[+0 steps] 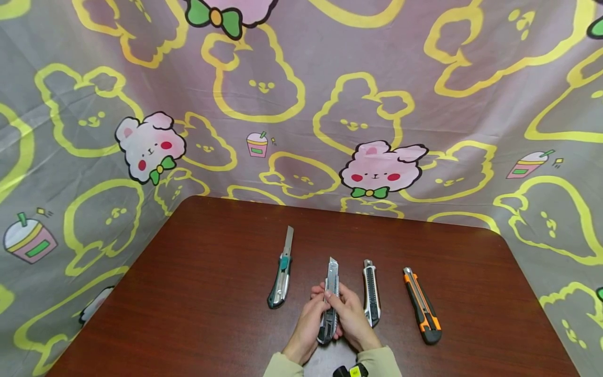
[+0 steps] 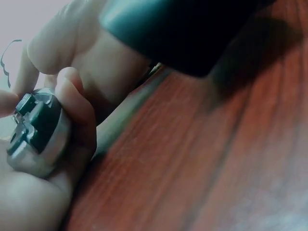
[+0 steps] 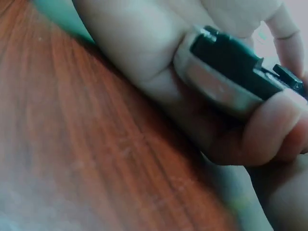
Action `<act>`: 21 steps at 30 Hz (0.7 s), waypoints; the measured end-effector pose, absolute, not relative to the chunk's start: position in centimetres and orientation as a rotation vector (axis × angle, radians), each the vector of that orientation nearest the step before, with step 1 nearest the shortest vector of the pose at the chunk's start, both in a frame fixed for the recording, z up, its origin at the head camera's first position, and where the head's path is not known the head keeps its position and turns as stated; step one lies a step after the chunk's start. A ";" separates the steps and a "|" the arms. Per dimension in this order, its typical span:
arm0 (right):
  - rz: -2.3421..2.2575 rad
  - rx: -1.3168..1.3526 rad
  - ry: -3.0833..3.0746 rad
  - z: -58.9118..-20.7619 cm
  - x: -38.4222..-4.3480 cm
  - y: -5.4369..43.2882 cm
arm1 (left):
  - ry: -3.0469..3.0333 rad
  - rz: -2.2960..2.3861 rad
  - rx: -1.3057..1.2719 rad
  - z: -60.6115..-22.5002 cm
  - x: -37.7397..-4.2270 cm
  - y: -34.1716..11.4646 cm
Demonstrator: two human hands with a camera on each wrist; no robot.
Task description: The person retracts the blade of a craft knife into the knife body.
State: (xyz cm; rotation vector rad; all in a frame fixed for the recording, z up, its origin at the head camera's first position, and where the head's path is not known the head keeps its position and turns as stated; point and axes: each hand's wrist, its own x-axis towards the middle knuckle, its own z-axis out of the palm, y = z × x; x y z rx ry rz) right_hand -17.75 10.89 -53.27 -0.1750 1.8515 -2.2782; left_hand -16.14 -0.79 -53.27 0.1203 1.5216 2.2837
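Observation:
Both hands grip a grey-and-black box cutter (image 1: 329, 314) upright in the head view, low on the table's middle, its blade (image 1: 332, 268) out and pointing away from the person. The left hand (image 1: 307, 322) wraps its left side and the right hand (image 1: 356, 318) its right side, with both thumbs on the upper face. Up close, the left wrist view shows the rounded butt end of the box cutter (image 2: 45, 134) between fingers. Fingers also curl around the black-and-silver handle of the box cutter (image 3: 226, 72) in the right wrist view. Palms are partly hidden.
Left of the hands lies a teal-and-silver box cutter (image 1: 281, 280) with its blade far out. To the right are a white-and-black box cutter (image 1: 371, 293) and an orange-and-black box cutter (image 1: 422, 306). A patterned cloth (image 1: 301, 141) stands behind the brown table (image 1: 202, 262).

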 end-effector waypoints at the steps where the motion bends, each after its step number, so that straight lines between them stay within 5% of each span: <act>1: -2.286 -0.206 1.838 -53.3 -17.7 10.9 | 1.536 2.277 0.129 -53.3 -16.2 -0.8; 21: -2.313 -0.366 1.754 -53.3 -17.7 11.3 | 1.563 2.282 0.170 -53.4 -16.1 -0.8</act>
